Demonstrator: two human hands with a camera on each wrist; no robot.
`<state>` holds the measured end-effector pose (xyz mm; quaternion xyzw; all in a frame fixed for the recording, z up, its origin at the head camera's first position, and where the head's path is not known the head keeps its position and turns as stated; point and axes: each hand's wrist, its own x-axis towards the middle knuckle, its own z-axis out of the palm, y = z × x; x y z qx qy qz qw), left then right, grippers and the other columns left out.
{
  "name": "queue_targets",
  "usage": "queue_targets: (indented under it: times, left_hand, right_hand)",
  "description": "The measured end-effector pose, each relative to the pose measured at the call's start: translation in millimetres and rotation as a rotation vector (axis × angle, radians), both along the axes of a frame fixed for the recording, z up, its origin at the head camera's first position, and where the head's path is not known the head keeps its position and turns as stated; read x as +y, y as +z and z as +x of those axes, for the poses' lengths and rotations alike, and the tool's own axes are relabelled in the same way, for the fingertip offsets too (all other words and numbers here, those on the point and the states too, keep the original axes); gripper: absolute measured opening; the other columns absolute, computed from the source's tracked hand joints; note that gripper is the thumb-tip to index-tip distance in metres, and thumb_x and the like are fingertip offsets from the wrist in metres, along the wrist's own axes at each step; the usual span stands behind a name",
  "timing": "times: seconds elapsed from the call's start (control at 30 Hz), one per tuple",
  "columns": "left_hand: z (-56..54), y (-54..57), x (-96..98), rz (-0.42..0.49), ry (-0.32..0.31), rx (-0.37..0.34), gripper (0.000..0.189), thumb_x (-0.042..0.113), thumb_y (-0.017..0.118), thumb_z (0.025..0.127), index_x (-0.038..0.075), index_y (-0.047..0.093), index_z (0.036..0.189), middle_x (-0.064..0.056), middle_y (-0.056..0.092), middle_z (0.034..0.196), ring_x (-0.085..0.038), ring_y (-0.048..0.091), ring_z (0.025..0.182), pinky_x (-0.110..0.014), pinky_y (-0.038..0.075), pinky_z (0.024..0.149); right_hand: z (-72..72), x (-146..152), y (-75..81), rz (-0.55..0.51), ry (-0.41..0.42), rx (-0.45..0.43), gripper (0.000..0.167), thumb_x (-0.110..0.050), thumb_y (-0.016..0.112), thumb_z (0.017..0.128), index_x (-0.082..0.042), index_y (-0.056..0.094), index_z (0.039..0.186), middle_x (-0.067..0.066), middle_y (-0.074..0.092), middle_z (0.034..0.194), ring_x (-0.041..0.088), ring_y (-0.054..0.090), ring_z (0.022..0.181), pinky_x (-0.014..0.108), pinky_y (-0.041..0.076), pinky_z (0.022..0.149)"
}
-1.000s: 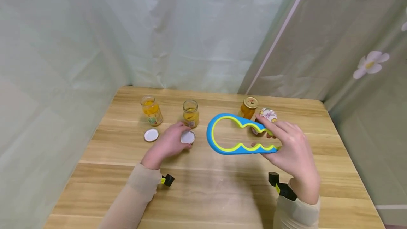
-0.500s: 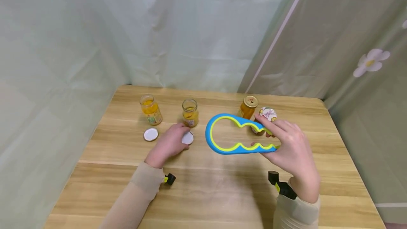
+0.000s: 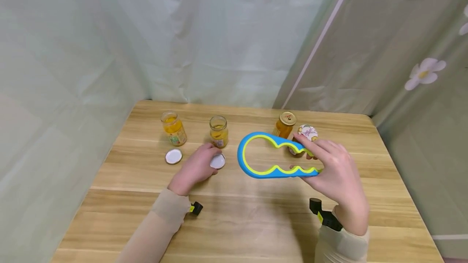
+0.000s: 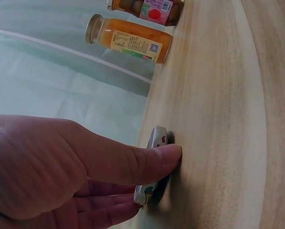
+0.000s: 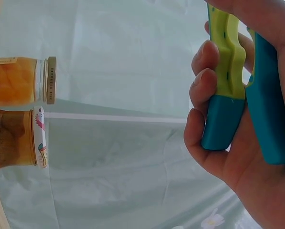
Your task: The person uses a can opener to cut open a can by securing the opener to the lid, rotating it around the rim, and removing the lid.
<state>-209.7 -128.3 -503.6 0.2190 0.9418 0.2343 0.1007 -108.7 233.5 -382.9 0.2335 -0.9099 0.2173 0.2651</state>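
In the head view my left hand (image 3: 197, 167) pinches a jar lid (image 3: 217, 161) by its rim, white inside facing up. The left wrist view shows this lid (image 4: 152, 176) between thumb and fingers, close over the table with a shadow beside it. Just behind stands a lidless glass jar (image 3: 219, 133) with yellow contents. My right hand (image 3: 334, 169) grips the handles of a blue and yellow-green jar opener (image 3: 243, 153), held up in the air with its loop pointing left. In the right wrist view, fingers wrap one opener handle (image 5: 223, 119).
A second lidless jar (image 3: 174, 131) of orange fruit stands at the left, its lid (image 3: 173, 156) lying in front. Toward the right stand a gold-lidded jar (image 3: 287, 121) and a jar with a patterned white lid (image 3: 308, 132), partly hidden by the opener and right hand. A curtain (image 3: 234, 44) hangs behind the table.
The left hand, with the lid, has shifted slightly to the right and nearer. My right hand and the jar opener have stayed nearly still.
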Motion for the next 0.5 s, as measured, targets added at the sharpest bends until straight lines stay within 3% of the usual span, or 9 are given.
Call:
queue_targets:
  times: [0.5]
  left_hand:
    - [-0.7, 0.9, -0.8, 0.052, -0.003, 0.001, 0.054, -0.005, 0.089, 0.08, 0.0, 0.07, 0.13, -0.016, 0.062, 0.132, -0.035, 0.061, 0.121, -0.052, 0.051, 0.107]
  right_hand:
    - [-0.2, 2.7, 0.3, -0.002, 0.005, -0.001, 0.088, -0.016, 0.099, 0.06, -0.021, 0.071, 0.144, -0.005, 0.064, 0.087, 0.014, 0.057, 0.076, 0.036, 0.04, 0.075]
